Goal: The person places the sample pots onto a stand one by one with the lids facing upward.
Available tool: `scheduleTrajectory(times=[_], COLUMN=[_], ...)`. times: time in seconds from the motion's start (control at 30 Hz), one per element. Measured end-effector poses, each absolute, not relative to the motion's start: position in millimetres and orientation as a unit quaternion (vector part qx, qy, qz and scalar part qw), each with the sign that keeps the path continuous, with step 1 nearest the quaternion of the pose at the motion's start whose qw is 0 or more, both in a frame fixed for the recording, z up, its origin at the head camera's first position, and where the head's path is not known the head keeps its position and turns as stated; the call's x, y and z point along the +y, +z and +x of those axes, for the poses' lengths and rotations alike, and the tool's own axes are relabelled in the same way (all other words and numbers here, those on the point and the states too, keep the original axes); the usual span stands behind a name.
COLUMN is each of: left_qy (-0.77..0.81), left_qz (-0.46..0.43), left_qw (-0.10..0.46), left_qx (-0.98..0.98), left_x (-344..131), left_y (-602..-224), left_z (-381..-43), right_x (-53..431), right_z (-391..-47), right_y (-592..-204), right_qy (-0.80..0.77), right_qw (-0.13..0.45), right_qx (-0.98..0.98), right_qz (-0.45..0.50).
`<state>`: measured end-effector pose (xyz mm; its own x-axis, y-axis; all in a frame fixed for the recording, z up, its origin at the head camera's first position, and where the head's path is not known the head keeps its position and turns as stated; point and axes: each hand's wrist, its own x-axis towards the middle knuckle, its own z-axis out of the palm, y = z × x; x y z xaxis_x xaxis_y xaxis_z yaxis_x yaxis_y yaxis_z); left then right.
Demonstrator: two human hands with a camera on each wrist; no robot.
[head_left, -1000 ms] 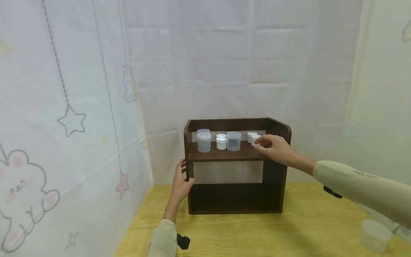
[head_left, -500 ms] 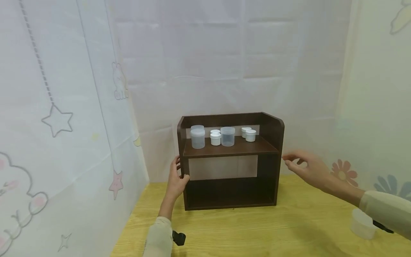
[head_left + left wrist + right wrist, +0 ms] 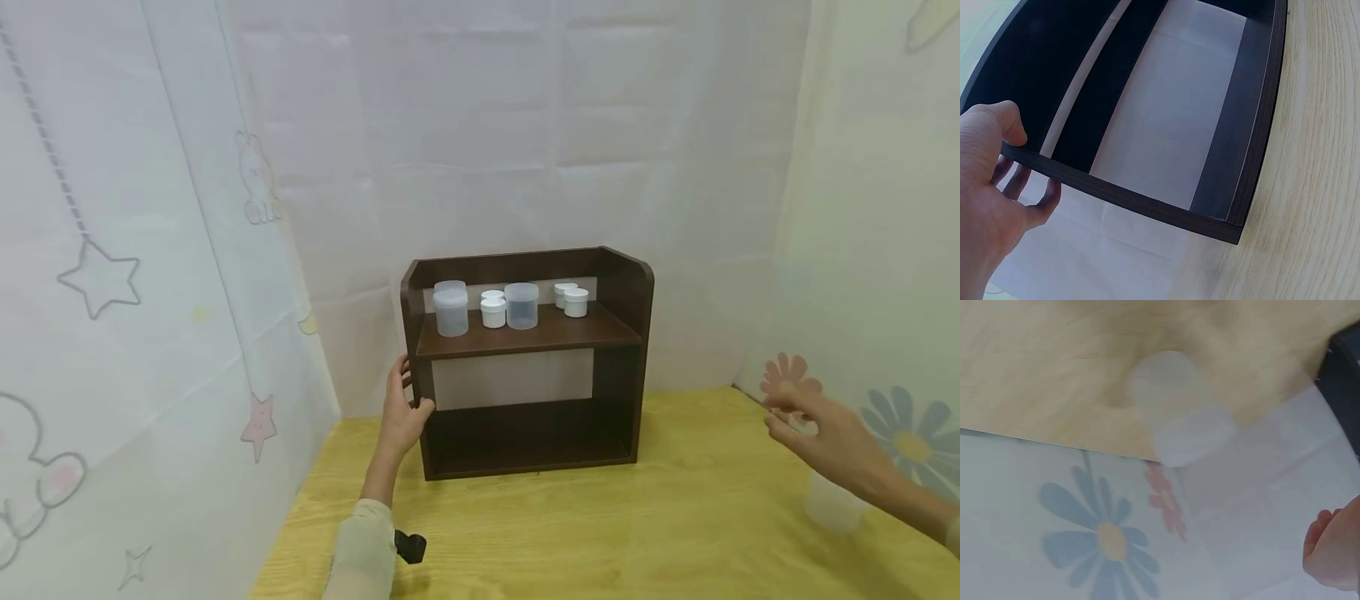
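My left hand point(image 3: 405, 421) grips the left side panel of a dark brown two-tier shelf point(image 3: 615, 337). In the left wrist view the thumb point(image 3: 1013, 128) lies over the panel's edge, and the fingers are on its outer side. My right hand point(image 3: 836, 437) is in the air at the right, its fingers loosely bent, with nothing visible in them. Just below it on the table stands a frosted plastic jar point(image 3: 832, 504), partly hidden by the hand and also seen blurred in the right wrist view.
The upper tier bears frosted jars point(image 3: 452, 315) at the left, a clear jar point(image 3: 522, 308) and small white lidded jars point(image 3: 493, 314) in the middle, and two white jars point(image 3: 576, 303) at the right. The yellow wood-grain table point(image 3: 570, 533) meets patterned cloth walls point(image 3: 907, 317).
My right hand has moved away from the white jars at the shelf's right, rightward and down to above the frosted jar. The left hand has kept its hold. The head view has shifted.
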<state>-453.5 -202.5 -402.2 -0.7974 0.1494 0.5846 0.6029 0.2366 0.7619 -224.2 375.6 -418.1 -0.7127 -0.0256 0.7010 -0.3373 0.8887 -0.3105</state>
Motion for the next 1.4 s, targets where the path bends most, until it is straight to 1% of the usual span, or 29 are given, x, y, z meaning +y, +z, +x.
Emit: scheduleTrajectory(times=[0.03,0.3,0.4,0.5,0.97,1.23,1.4], left_qy=[-0.565,-0.561,-0.562,-0.565,-0.572,-0.573,-0.566], left_qz=[-0.247,-0.25,-0.252,-0.252,-0.264,-0.264,-0.264], left_qw=[0.202,0.202,0.199,0.198,0.195,0.197,0.193], left_qx=[-0.761,-0.763,-0.762,-0.761,-0.752,-0.751,-0.757], left_x=[-203.0,-204.5,-203.9,-203.8,-203.9,-202.1,-200.9], left_y=[-401.3,-400.4,-401.3,-400.9,-400.5,-398.4,-383.8], left_z=[-453.5,-454.7,-454.3,-453.6,-451.8,-448.3,-429.1], right_x=[381.3,413.3,419.7,422.4,427.8,421.9,413.7], right_z=[-223.0,-213.3,-211.5,-210.2,-206.7,-206.4,-208.3], right_y=[-422.5,-455.4,-464.0,-467.9,-478.1,-475.3,-466.6], right_qy=[0.202,0.14,0.133,0.136,0.165,0.186,0.191], right_qw=[0.353,0.19,0.154,0.129,0.074,0.085,0.122], right_qx=[-0.909,-0.972,-0.978,-0.981,-0.983,-0.978,-0.974], right_qz=[0.094,-0.013,-0.042,-0.057,-0.033,-0.027,-0.018])
